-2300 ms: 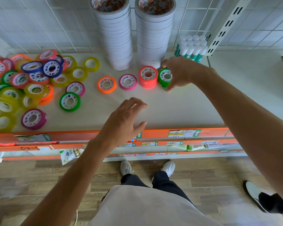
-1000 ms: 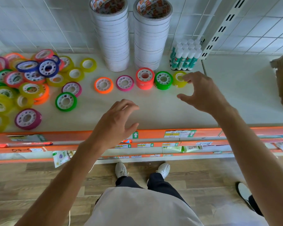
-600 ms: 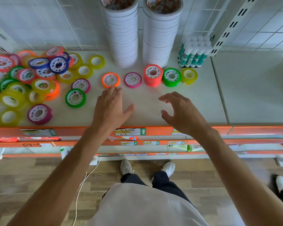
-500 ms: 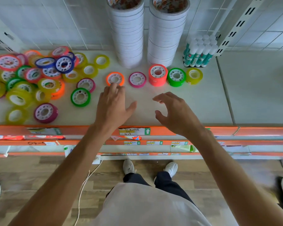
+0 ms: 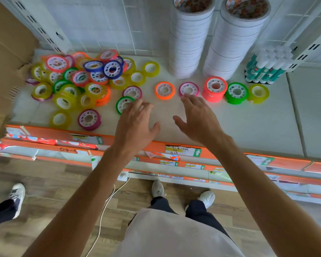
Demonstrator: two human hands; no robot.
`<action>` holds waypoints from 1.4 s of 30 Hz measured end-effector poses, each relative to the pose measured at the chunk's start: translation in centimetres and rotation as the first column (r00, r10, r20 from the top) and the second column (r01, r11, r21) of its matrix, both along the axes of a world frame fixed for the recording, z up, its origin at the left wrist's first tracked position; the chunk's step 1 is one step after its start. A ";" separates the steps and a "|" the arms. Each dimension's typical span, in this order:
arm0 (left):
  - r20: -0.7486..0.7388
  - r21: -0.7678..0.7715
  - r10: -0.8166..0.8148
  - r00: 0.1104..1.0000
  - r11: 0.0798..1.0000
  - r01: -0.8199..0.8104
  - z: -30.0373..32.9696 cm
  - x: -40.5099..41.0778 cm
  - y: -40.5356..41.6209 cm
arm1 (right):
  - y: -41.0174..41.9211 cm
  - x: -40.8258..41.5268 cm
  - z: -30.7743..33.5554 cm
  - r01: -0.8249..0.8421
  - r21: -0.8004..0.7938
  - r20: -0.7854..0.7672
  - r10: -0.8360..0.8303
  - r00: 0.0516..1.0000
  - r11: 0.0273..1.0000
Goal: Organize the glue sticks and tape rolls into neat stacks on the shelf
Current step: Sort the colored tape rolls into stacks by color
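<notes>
A loose heap of coloured tape rolls (image 5: pixel 82 80) covers the left of the white shelf (image 5: pixel 248 127). Along the middle runs a row: an orange roll (image 5: pixel 164 90), a pink roll (image 5: pixel 188 88), a red-orange stack (image 5: pixel 214 89), a green roll (image 5: pixel 236 93) and a yellow roll (image 5: pixel 258 93). Glue sticks (image 5: pixel 267 66) stand bunched at the back right. My left hand (image 5: pixel 135 125) hovers with fingers spread, its fingertips over a green roll (image 5: pixel 123 105). My right hand (image 5: pixel 198 119) is spread too, fingertips just short of the pink roll. Neither hand holds anything.
Two tall stacks of white tape (image 5: pixel 190 39) stand against the tiled back wall. A cardboard box (image 5: pixel 6 58) sits at the left edge. Orange price rails (image 5: pixel 230 154) line the shelf front. Another person's shoe (image 5: pixel 17 197) is on the wooden floor at left.
My right hand let go of the rolls at the row's right end and drew back to the middle. My left hand slid forward and left toward the green roll. The view shifted left.
</notes>
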State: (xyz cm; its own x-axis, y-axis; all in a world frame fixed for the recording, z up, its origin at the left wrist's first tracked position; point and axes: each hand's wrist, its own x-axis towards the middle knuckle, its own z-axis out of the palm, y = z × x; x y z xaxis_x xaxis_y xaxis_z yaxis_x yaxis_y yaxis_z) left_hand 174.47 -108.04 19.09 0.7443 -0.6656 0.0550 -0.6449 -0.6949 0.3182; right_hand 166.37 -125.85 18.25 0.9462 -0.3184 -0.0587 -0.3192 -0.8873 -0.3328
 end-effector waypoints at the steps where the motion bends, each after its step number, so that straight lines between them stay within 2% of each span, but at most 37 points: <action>1: -0.003 0.000 0.009 1.000 1.000 -0.009 0.0 0.1 0.8 | 0.2 0.2 0.0 0.014 -0.018 0.013 -0.014 1.000 1.000; 5: 0.030 -0.034 0.088 0.996 0.996 -0.087 -0.2 1.1 3.8 | 2.0 1.3 0.6 0.023 0.023 0.127 -0.026 0.992 0.999; 9: 0.002 -0.036 0.192 0.981 0.981 -0.192 -0.6 3.2 4.3 | 4.5 3.4 0.6 -0.073 0.074 0.121 0.063 0.991 0.995; 13: -0.078 -0.095 0.223 0.972 0.969 -0.230 -1.3 4.8 4.0 | 6.3 4.6 0.2 -0.078 0.113 0.138 0.062 0.988 0.991; 21: -0.039 -0.175 0.253 0.967 0.951 -0.256 -1.0 5.9 6.9 | 7.6 7.5 -0.1 -0.088 0.088 0.120 0.077 0.990 0.992; 26: -0.015 -0.224 0.277 0.961 0.936 -0.273 -0.3 6.4 9.5 | 8.9 10.6 -1.1 -0.047 -0.020 0.111 0.049 0.993 0.999; 30: -0.032 -0.232 0.273 0.961 0.934 -0.273 -0.4 5.8 10.1 | 9.4 11.8 -1.4 0.018 -0.088 0.138 -0.005 0.990 0.996; 37: -0.049 -0.288 0.207 0.977 0.934 -0.212 -1.5 4.4 8.5 | 8.0 9.5 -0.5 -0.042 0.003 0.067 0.042 0.997 0.999; 42: -0.062 -0.316 0.108 0.992 0.941 -0.122 -2.4 3.6 6.1 | 4.5 5.7 1.9 -0.029 -0.015 0.048 0.029 0.998 0.999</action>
